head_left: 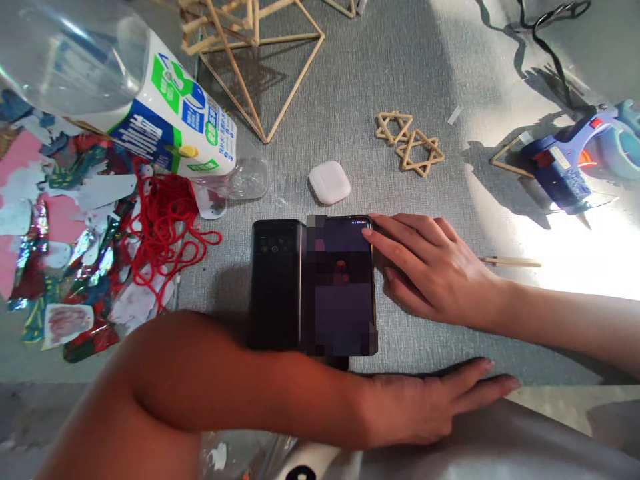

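Observation:
A phone (345, 287) with a lit screen lies on the grey mat, side by side with a black device (276, 283). My right hand (430, 270) rests flat beside the phone's right edge, fingers stretched out, one fingertip touching the phone's top right corner. My left hand (430, 407) lies flat along the table's front edge below the phone, fingers extended and holding nothing. My left forearm crosses in front of the two devices.
A white earbud case (329, 182) sits behind the phone. Two stick stars (410, 140), a stick frame (255, 60), a plastic bottle (150, 100), red yarn (165, 220), foil paper scraps (55, 220), a blue glue gun (575, 157) and a loose stick (510, 262) surround it.

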The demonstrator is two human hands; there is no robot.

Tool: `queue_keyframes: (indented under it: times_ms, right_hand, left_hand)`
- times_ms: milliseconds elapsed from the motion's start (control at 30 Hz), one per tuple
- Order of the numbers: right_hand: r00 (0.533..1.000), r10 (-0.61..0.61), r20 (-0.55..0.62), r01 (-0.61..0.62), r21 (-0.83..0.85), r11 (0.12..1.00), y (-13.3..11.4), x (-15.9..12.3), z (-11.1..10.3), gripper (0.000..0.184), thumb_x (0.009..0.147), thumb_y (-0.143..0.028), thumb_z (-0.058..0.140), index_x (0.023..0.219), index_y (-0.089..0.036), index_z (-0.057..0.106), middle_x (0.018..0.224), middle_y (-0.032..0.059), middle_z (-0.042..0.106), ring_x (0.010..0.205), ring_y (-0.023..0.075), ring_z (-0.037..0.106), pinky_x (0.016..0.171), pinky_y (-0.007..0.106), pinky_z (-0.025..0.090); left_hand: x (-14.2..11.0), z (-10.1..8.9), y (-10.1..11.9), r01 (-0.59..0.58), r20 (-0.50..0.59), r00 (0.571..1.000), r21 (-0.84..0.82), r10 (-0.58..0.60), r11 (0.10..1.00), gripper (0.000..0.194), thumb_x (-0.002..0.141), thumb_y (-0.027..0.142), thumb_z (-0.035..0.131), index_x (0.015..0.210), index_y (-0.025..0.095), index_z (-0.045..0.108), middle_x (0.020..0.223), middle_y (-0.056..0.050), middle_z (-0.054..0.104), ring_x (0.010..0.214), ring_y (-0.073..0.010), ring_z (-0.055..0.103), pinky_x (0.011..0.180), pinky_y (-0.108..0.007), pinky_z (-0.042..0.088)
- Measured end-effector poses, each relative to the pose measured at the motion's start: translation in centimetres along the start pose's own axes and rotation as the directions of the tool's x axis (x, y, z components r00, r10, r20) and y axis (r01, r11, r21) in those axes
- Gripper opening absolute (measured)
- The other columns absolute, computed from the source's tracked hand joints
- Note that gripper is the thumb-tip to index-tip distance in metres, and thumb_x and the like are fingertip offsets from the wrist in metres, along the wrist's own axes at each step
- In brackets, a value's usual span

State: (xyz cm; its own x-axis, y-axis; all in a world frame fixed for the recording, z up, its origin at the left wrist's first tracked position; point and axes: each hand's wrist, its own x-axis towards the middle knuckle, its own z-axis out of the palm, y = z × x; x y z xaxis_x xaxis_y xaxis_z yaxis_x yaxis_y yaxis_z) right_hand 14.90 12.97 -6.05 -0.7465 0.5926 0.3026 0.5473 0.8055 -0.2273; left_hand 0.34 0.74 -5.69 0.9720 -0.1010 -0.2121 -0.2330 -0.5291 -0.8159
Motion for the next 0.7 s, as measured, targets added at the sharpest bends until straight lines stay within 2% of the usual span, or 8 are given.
queue_keyframes:
  times_ms: [100, 200, 300, 367, 433, 533, 600, 700]
  right_hand:
    - [1.0, -0.006, -0.002, 0.006, -0.006, 1.0, -0.01, 0.02, -0.02, 0.056, 0.106, -0.023, 0.057, 0.158, -0.006, 0.054, 0.162, 0.0215, 0.062, 0.136, 0.0374, 0.063, 0.097, 0.053, 0.058]
    - [1.0, -0.009, -0.002, 0.009, -0.009, 1.0, 0.0, 0.03, 0.0, 0.056, 0.105, -0.023, 0.058, 0.158, -0.005, 0.054, 0.162, 0.0216, 0.062, 0.135, 0.0376, 0.063, 0.097, 0.053, 0.058]
    - [1.0, -0.003, -0.001, 0.003, 0.004, 1.0, 0.02, 0.03, 0.02, 0.056, 0.105, -0.023, 0.058, 0.158, -0.006, 0.055, 0.162, 0.022, 0.062, 0.135, 0.0375, 0.064, 0.097, 0.053, 0.058]
    - [1.0, 0.002, 0.001, -0.002, 0.009, 1.0, 0.02, 0.03, 0.02, 0.056, 0.105, -0.023, 0.058, 0.158, -0.007, 0.054, 0.162, 0.0219, 0.062, 0.136, 0.0371, 0.063, 0.098, 0.053, 0.057]
    - [1.0, 0.001, 0.002, -0.001, 0.006, 1.0, 0.01, 0.04, -0.02, 0.056, 0.105, -0.024, 0.057, 0.158, -0.007, 0.054, 0.163, 0.0216, 0.061, 0.136, 0.037, 0.063, 0.098, 0.053, 0.058]
    - [1.0, 0.0, 0.011, 0.0, 0.002, 1.0, -0.01, 0.05, -0.08, 0.055, 0.105, -0.023, 0.056, 0.158, -0.007, 0.054, 0.163, 0.0216, 0.061, 0.136, 0.0371, 0.063, 0.098, 0.053, 0.058]
    - [1.0, 0.005, 0.012, -0.005, 0.01, 1.0, -0.02, 0.04, -0.08, 0.057, 0.105, -0.023, 0.056, 0.16, -0.009, 0.052, 0.163, 0.0212, 0.061, 0.137, 0.0372, 0.063, 0.099, 0.054, 0.058]
    - [1.0, 0.013, 0.01, -0.013, 0.02, 1.0, -0.03, 0.02, -0.04, 0.059, 0.105, -0.023, 0.057, 0.162, -0.011, 0.05, 0.164, 0.0207, 0.061, 0.137, 0.0375, 0.063, 0.099, 0.055, 0.058]
  left_hand:
    - [0.01, -0.15, -0.08, -0.037, 0.031, 0.999, 0.215, 0.031, 0.976, 0.049, 0.075, 0.012, 0.044, 0.091, 0.031, 0.086, 0.188, 0.009, 0.021, 0.159, -0.0365, 0.052, 0.118, -0.053, 0.06]
    - [0.09, -0.36, 0.12, -0.059, 0.057, 0.997, 0.211, 0.048, 0.976, 0.046, 0.072, 0.014, 0.046, 0.089, 0.029, 0.087, 0.189, 0.006, 0.02, 0.154, -0.0399, 0.059, 0.115, -0.055, 0.062]
    - [0.22, -0.49, 0.56, -0.001, 0.046, 0.999, 0.016, 0.0, 1.0, 0.06, 0.083, 0.019, 0.034, 0.112, 0.03, 0.085, 0.189, 0.0, 0.021, 0.164, -0.0397, 0.044, 0.124, -0.064, 0.052]
    - [0.21, -0.48, 0.78, 0.062, 0.024, 0.998, -0.157, -0.059, 0.986, 0.077, 0.09, 0.021, 0.014, 0.137, 0.034, 0.074, 0.189, -0.001, 0.024, 0.168, -0.0323, 0.037, 0.129, -0.064, 0.046]
    - [0.08, -0.39, 0.87, 0.118, 0.014, 0.993, -0.325, -0.12, 0.938, 0.081, 0.093, 0.025, 0.008, 0.151, 0.042, 0.061, 0.187, 0.005, 0.027, 0.168, -0.0248, 0.037, 0.136, -0.058, 0.038]
    - [-0.22, -0.23, 0.85, 0.187, 0.039, 0.978, -0.594, -0.204, 0.783, 0.062, 0.098, 0.037, 0.026, 0.14, 0.059, 0.065, 0.182, 0.019, 0.036, 0.17, -0.0187, 0.036, 0.144, -0.051, 0.019]
    - [-0.31, -0.21, 0.71, 0.203, 0.051, 0.972, -0.669, -0.228, 0.715, 0.052, 0.098, 0.042, 0.034, 0.126, 0.065, 0.071, 0.179, 0.024, 0.039, 0.17, -0.0182, 0.036, 0.145, -0.05, 0.014]
    - [0.13, -0.48, 0.24, 0.157, 0.04, 0.985, -0.626, -0.17, 0.764, 0.056, 0.098, 0.041, 0.03, 0.131, 0.064, 0.069, 0.18, 0.024, 0.038, 0.169, -0.0186, 0.038, 0.144, -0.05, 0.019]
